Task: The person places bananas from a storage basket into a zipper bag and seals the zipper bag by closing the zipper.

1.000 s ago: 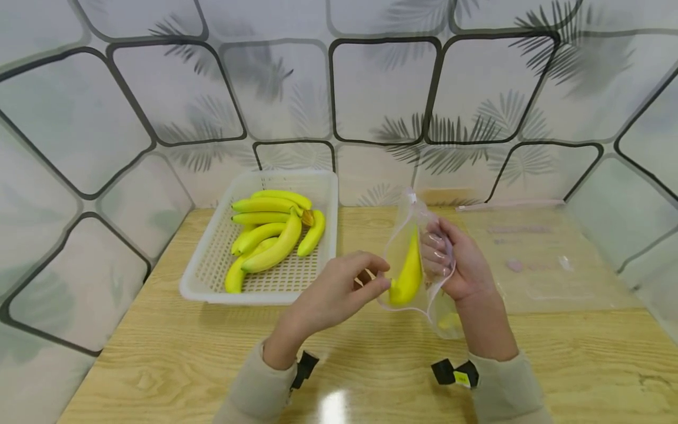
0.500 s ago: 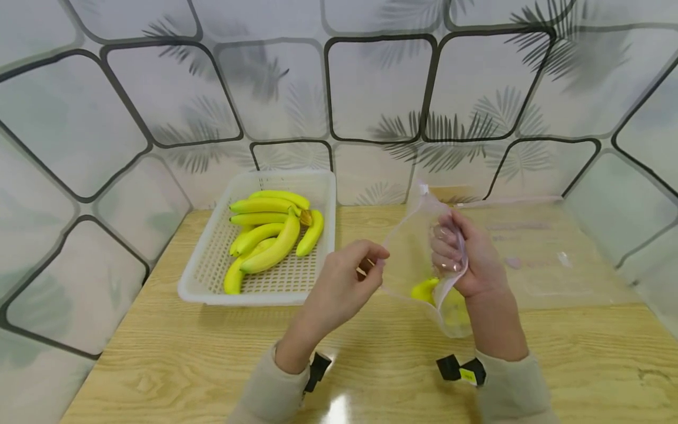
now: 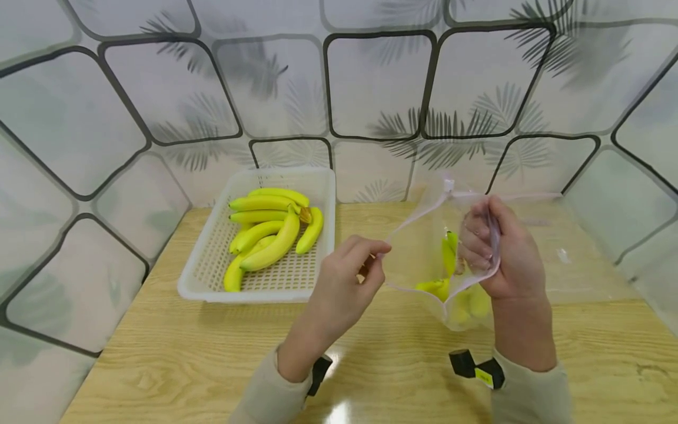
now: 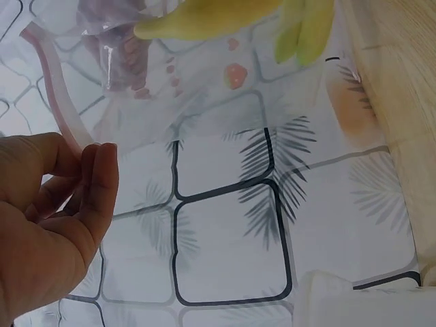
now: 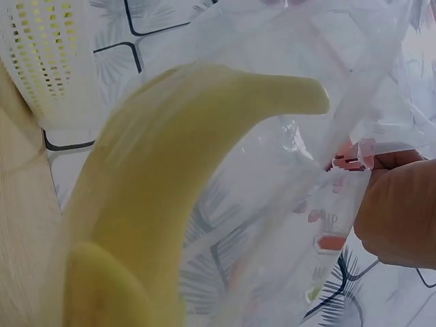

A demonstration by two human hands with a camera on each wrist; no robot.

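Note:
A clear zip bag with a pink-tinged seal is stretched wide between my two hands over the table. My left hand pinches the left edge of its mouth between thumb and fingertips, also plain in the left wrist view, where the hand meets the pink seal strip. On the opposite edge, my right hand grips the plastic, with its fingers inside the mouth. Several yellow bananas lie low in the bag. A large banana fills much of the right wrist view, seen through the plastic.
A white perforated basket stands at the back left, holding several bananas. Another clear bag lies flat on the wooden table at the right. A patterned backdrop rises behind and at both sides.
The banana that stood upright in the bag's mouth has dropped down inside. My right hand has moved right and slightly up, and the left hand now pinches the mouth edge, pulling it wider.

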